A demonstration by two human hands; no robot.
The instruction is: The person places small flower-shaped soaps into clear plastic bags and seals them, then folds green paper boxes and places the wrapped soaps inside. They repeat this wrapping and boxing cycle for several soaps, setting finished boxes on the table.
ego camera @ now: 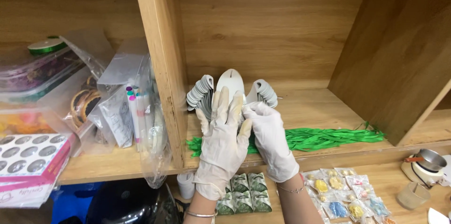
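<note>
Two gloved hands, the left hand and the right hand, close together on one fanned stack of grey-white tags (too many to count), gripping it upright on the wooden shelf. One bundle of green ribbons lies just behind.

A fanned stack of white, rounded card tags is held upright above the wooden shelf, spread left and right.

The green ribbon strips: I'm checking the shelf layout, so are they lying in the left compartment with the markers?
No, the green ribbon strips lie in the middle compartment, behind both gloved hands.
</note>
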